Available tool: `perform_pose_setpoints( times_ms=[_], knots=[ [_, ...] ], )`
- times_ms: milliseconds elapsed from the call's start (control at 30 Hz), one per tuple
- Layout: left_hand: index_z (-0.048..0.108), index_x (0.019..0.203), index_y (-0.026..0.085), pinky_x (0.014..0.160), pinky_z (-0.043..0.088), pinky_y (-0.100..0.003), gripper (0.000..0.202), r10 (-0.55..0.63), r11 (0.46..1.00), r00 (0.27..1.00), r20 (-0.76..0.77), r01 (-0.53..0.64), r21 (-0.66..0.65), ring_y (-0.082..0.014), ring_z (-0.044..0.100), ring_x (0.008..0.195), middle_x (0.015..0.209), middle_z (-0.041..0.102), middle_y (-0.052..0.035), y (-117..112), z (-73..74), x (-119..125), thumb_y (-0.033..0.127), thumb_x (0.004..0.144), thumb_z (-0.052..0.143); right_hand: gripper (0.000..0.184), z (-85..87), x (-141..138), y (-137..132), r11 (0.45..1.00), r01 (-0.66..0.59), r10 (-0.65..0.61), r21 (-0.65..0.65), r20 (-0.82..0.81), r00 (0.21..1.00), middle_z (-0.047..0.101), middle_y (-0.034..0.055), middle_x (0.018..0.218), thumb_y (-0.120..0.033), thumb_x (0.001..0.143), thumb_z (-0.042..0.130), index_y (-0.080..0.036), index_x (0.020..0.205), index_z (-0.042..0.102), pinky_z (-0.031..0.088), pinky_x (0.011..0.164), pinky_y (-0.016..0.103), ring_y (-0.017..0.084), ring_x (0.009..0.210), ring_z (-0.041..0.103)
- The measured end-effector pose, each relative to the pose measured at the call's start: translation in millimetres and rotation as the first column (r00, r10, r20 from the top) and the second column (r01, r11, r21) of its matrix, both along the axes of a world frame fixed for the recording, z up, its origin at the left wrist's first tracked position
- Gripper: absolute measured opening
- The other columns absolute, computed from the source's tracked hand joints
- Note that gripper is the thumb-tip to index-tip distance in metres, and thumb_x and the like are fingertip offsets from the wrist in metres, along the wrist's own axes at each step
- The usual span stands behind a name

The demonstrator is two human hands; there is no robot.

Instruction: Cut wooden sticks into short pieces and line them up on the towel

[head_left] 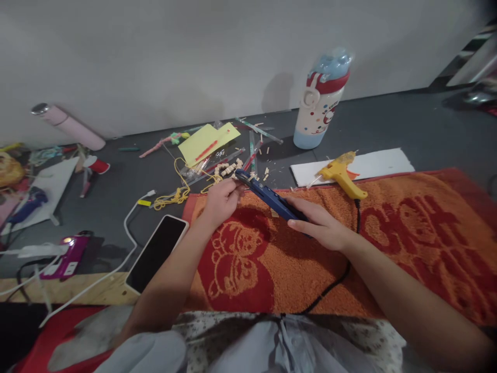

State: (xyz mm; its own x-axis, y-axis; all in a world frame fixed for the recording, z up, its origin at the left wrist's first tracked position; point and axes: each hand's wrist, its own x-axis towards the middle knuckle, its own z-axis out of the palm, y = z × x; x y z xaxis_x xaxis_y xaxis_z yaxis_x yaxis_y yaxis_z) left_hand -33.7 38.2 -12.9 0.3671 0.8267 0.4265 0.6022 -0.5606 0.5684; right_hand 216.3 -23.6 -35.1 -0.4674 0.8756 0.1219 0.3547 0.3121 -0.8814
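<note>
My right hand (316,225) is closed around the near end of a long, flat dark blue tool (272,199). The tool slants up and left over the towel, and its exact kind is unclear. At its far tip, my left hand (223,199) is closed in a pinch; whatever lies between the fingers is too small to make out. Just beyond that tip lie several short pale wooden pieces (266,173). Beneath both hands is an orange and red towel (310,274).
A yellow glue gun (344,173) rests on a white board (378,161), its cord crossing the towel. Behind stands a water bottle (320,109). Yellow paper (200,142) and yellow string (174,196) lie back left. A phone (157,254), white cable (130,228) and purple power strip (70,256) lie left.
</note>
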Motion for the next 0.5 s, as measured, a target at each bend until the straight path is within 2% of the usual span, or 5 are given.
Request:
perform_pose_setpoints(
  times_ms=[133, 233, 333, 433, 500],
  knots=[
    [0.058, 0.072, 0.018, 0.066, 0.045, -0.026, 0.019, 0.066, 0.998, 0.996, -0.055, -0.065, 0.022, -0.0129, 0.057, 0.065, 0.068, 0.061, -0.0017, -1, -0.3, 4, 0.018, 0.087, 0.046, 0.05, 0.8, -4, 0, 0.999, 0.032, -0.033, -0.043, -0.021, 0.999, 0.064, 0.0109, 0.124, -0.048, 0.088, 0.052, -0.018, 0.128, 0.053, 0.046, 0.097, 0.046, 0.031, 0.113, 0.059],
    [0.055, 0.082, 0.017, 0.071, 0.046, -0.028, 0.008, 0.215, 0.957, 0.976, 0.031, -0.217, 0.194, -0.0155, 0.057, 0.077, 0.083, 0.061, -0.0057, -2, -1.8, 7, 0.024, 0.085, 0.052, 0.051, -0.9, -7, 2, 0.993, 0.101, -0.105, -0.053, -0.071, 0.992, 0.062, 0.0109, 0.128, -0.049, 0.087, 0.054, -0.019, 0.129, 0.053, 0.042, 0.102, 0.046, 0.031, 0.117, 0.057],
    [0.049, 0.076, 0.019, 0.067, 0.044, -0.028, 0.017, 0.24, 0.925, 0.966, 0.099, -0.259, 0.279, -0.0147, 0.052, 0.072, 0.075, 0.055, -0.0033, -12, -0.4, 14, 0.031, 0.084, 0.057, 0.052, -4.9, -11, 4, 0.982, 0.167, -0.178, -0.085, -0.14, 0.974, 0.063, 0.0104, 0.126, -0.051, 0.086, 0.054, -0.02, 0.127, 0.055, 0.041, 0.103, 0.047, 0.03, 0.117, 0.057],
    [0.05, 0.072, 0.019, 0.063, 0.043, -0.026, 0.024, 0.091, 0.996, 0.995, 0.029, -0.09, -0.029, -0.0121, 0.051, 0.064, 0.069, 0.055, -0.0007, -29, 2.4, 27, 0.037, 0.089, 0.05, 0.056, -7.6, -15, 3, 0.975, 0.176, -0.202, -0.138, -0.204, 0.958, 0.062, 0.0106, 0.127, -0.055, 0.084, 0.055, -0.02, 0.128, 0.055, 0.04, 0.103, 0.047, 0.03, 0.117, 0.057],
    [0.056, 0.088, 0.018, 0.067, 0.046, -0.028, 0.027, 0.034, 0.96, 0.994, 0.103, -0.004, -0.278, -0.0141, 0.057, 0.071, 0.08, 0.063, -0.0034, -40, 1.9, 38, 0.045, 0.087, 0.054, 0.057, -7.4, -19, 0, 0.979, 0.135, -0.17, -0.151, -0.25, 0.953, 0.061, 0.0107, 0.13, -0.056, 0.085, 0.054, -0.02, 0.129, 0.054, 0.041, 0.104, 0.046, 0.029, 0.117, 0.057]
  ],
)
